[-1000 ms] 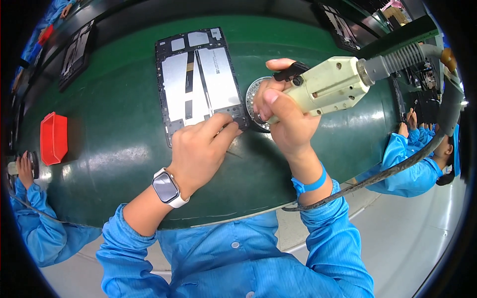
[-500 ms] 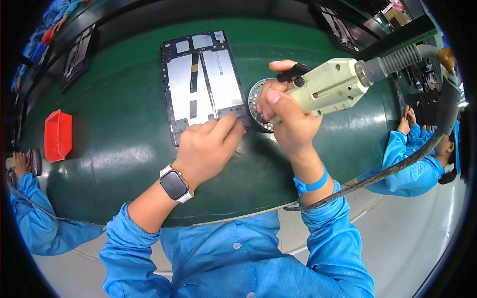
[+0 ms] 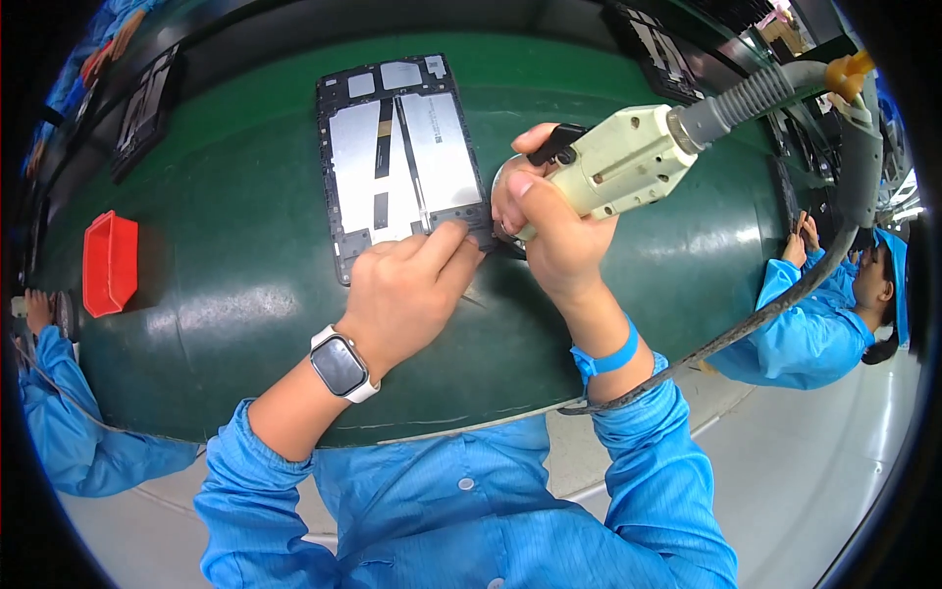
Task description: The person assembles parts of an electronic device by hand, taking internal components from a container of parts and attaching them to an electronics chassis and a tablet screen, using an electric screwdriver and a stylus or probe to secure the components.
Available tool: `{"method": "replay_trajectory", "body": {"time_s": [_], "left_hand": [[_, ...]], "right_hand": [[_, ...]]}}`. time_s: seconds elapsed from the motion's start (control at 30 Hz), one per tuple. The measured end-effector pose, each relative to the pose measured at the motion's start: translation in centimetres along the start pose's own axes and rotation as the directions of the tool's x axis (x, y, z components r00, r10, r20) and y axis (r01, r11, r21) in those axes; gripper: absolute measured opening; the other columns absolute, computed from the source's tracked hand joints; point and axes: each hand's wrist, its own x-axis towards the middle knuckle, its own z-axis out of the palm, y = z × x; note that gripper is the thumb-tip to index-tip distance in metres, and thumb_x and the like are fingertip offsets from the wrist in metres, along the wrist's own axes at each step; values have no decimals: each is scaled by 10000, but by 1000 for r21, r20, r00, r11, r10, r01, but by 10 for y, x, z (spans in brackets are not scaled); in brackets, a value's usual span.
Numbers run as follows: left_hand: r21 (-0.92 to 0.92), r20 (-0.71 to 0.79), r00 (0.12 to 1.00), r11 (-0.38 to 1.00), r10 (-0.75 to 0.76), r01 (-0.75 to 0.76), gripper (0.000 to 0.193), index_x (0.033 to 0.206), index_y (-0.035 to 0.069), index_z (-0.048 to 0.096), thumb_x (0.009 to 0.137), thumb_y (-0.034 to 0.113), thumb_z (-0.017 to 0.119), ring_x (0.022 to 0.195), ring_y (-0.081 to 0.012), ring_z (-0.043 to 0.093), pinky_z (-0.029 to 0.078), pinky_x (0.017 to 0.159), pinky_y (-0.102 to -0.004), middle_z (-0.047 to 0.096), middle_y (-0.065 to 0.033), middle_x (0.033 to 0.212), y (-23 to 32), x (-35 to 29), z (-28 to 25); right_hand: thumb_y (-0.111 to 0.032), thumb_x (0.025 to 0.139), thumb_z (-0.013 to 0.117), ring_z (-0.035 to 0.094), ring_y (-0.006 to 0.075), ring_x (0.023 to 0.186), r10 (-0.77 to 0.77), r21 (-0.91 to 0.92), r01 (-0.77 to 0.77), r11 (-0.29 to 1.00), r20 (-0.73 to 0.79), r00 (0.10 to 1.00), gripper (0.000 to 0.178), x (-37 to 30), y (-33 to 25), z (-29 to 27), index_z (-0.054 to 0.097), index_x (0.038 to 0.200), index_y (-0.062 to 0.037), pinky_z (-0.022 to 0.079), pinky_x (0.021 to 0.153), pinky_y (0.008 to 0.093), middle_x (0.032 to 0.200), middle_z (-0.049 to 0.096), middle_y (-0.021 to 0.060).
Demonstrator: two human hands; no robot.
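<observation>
A tablet (image 3: 446,157) lies on the green tabletop with its inside exposed: a black frame, silver plates and dark ribbon cables. My left hand (image 3: 400,285), with a watch on the wrist, has its bent fingers pressed on the tablet's near right corner. In my right hand (image 3: 559,231) is a pale electric screwdriver (image 3: 633,162) with a black lever, tilted so its cable end points up to the right. The fingers wrap its front end and hide the tip. Beneath that hand sits a round dish (image 3: 510,251), mostly covered, by the tablet's right edge.
On the left of the table stands a red plastic bin (image 3: 110,265). More opened tablets lie at the far left (image 3: 147,113) and far right (image 3: 655,49). A thick grey cable (image 3: 775,309) loops down past my right forearm. Co-workers in blue sit at both sides.
My right hand and the screwdriver have shifted slightly left, nearer the tablet, and now cover more of the perforated round dish. My left hand stays at the tablet's corner.
</observation>
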Motion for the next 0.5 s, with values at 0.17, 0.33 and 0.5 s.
{"method": "replay_trajectory", "body": {"time_s": [0.17,0.33,0.5], "left_hand": [[47,-13,999,998,43,-43,149,927,61,705,811,155,706,615,-148,626,503,525,-311,635,-34,967,-2,-2,-3],[39,27,1000,999,10,-11,184,971,65,719,816,164,711,633,-154,646,514,534,-306,670,-55,1091,-7,-8,-8],[47,92,996,999,6,-10,208,995,75,724,798,123,682,642,-162,665,519,534,-305,677,-70,1125,-12,-8,-13]], "right_hand": [[27,867,570,483,121,550,26,-5,-26,1000,9,1000,240,-1,4,1,538,1103,0,430,529,299,673,534,44],[23,857,574,473,128,535,-8,-21,8,1000,9,1000,269,0,4,2,545,1124,16,433,532,307,651,519,43],[89,810,627,533,80,542,-110,180,127,975,-102,989,324,10,-1,-8,566,1128,83,438,505,232,725,602,33]]}}
